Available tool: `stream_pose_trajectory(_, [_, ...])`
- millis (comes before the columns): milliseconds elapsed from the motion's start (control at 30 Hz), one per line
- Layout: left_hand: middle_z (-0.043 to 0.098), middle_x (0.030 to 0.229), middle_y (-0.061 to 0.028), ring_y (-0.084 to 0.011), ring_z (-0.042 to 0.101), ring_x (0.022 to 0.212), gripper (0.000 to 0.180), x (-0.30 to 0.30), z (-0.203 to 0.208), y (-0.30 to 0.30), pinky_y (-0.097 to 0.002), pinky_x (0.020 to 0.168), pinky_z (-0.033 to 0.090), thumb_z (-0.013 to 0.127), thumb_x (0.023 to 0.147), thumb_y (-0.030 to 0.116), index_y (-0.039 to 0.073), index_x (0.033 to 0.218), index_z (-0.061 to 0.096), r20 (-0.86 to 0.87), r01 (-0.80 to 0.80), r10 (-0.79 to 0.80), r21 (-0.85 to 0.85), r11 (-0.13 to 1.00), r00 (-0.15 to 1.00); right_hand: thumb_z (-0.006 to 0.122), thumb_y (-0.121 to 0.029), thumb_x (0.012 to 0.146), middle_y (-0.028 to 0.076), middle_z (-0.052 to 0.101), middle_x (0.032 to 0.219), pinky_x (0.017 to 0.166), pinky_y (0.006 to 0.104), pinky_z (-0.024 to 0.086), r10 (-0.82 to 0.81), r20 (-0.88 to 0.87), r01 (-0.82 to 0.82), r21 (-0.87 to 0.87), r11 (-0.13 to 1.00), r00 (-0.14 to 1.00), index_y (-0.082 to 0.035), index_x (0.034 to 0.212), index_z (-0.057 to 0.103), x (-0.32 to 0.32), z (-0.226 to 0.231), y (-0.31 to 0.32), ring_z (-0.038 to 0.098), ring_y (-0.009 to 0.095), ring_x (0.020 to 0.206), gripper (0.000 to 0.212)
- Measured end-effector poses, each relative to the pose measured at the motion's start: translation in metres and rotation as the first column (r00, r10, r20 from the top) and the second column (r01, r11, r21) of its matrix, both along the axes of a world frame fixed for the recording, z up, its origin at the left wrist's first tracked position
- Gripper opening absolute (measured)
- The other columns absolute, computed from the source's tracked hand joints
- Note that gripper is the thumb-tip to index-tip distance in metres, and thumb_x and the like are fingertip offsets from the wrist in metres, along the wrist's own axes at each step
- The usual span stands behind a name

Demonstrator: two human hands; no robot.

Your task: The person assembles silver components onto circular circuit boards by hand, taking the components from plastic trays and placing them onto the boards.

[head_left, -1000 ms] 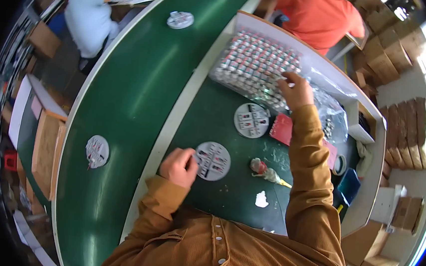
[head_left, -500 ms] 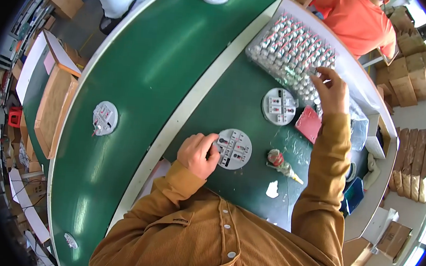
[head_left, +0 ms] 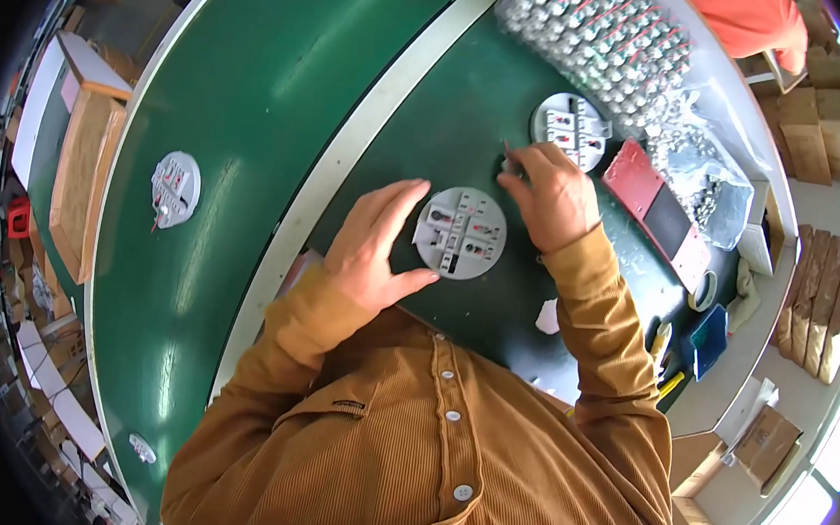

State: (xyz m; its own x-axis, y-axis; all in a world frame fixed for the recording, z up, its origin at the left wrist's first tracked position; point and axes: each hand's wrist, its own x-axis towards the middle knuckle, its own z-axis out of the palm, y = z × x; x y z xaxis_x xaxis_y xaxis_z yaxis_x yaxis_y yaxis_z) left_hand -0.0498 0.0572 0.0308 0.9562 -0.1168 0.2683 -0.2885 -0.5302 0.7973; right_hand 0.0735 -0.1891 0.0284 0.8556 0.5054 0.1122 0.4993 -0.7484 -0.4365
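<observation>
A round grey plastic base (head_left: pixel 461 233) with raised compartments, small black and red parts in them, lies on the green worktop in front of me. My left hand (head_left: pixel 373 234) is at its left side, thumb and fingers spread apart. Just up and to the right of the base, my right hand (head_left: pixel 552 194) pinches a small dark part (head_left: pixel 506 159) with a short reddish tip; its kind does not show. Beyond that hand sits a second round base (head_left: pixel 571 126), partly covered by it.
A clear plastic tray (head_left: pixel 596 30) holds rows of small silver parts with red wires. Beside it lie a plastic bag (head_left: pixel 707 186) of metal pieces, a red-and-black block (head_left: pixel 656 207) and a tape roll (head_left: pixel 703 291). Another base (head_left: pixel 176 189) rests on the green belt (head_left: pixel 252 141) at left.
My right hand has come back from the tray to beside the near base, carrying a small part. My left hand has opened from a pinch at the base's edge. The view has shifted.
</observation>
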Motion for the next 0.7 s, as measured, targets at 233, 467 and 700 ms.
stream_pose_trajectory(233, [0.067, 0.139, -0.0133, -0.0307, 0.063, 0.125, 0.104, 0.007, -0.025, -0.001, -0.0417, 0.112, 0.045, 0.093, 0.063, 0.012, 0.001, 0.156, 0.046, 0.002, 0.084, -0.084, 0.028, 0.996, 0.996, 0.078, -0.004, 0.085, 0.008, 0.072, 0.098, 0.072, 0.0334, 0.054, -0.029, -0.124, 0.059, 0.239, 0.969, 0.992, -0.003, 0.118, 0.072, -0.043, 0.038, 0.02, 0.066, 0.025, 0.076, 0.033])
stream_pose_trajectory(467, [0.068, 0.137, -0.0117, -0.0306, 0.064, 0.124, 0.105, 0.002, -0.026, -0.008, -0.0418, 0.111, 0.046, 0.093, 0.064, 0.014, 0.001, 0.157, 0.045, 0.005, 0.048, -0.049, 0.012, 0.999, 0.999, 0.079, 0.0, 0.082, 0.008, 0.072, 0.104, 0.073, 0.0323, 0.054, 0.169, -0.083, -0.173, -0.051, 0.984, 0.982, -0.001, 0.118, 0.069, -0.08, 0.047, 0.058, 0.066, 0.024, 0.082, 0.037])
stream_pose_trajectory(700, [0.067, 0.14, -0.0135, -0.0319, 0.065, 0.122, 0.098, 0.0, -0.033, -0.008, -0.0421, 0.109, 0.049, 0.094, 0.07, 0.02, 0.001, 0.155, 0.048, 0.011, 0.004, -0.004, 0.023, 1.0, 1.0, 0.08, 0.0, 0.081, 0.009, 0.072, 0.115, 0.074, 0.0315, 0.055, 0.193, -0.038, -0.197, -0.155, 0.968, 0.98, -0.001, 0.122, 0.068, -0.079, 0.046, 0.073, 0.068, 0.024, 0.091, 0.043])
